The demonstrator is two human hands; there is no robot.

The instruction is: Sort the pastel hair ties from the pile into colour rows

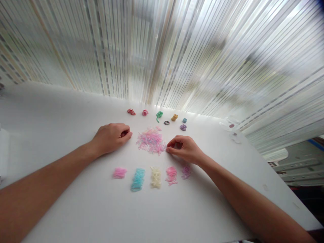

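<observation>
Pink pile [151, 141] lies well inside the table's [101, 209] edges, right hand [188, 148] alongside.

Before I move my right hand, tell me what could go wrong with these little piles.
The right hand has its fingertips at the edge of the mixed pile, whose pieces look tangled, so picking at one could drag others out.
The light purple bundle lies close beside that hand's wrist; drawing back low might scatter it.
The cream bundle and the deeper pink bundle are loose and close together, so a nudge could mix them.
</observation>
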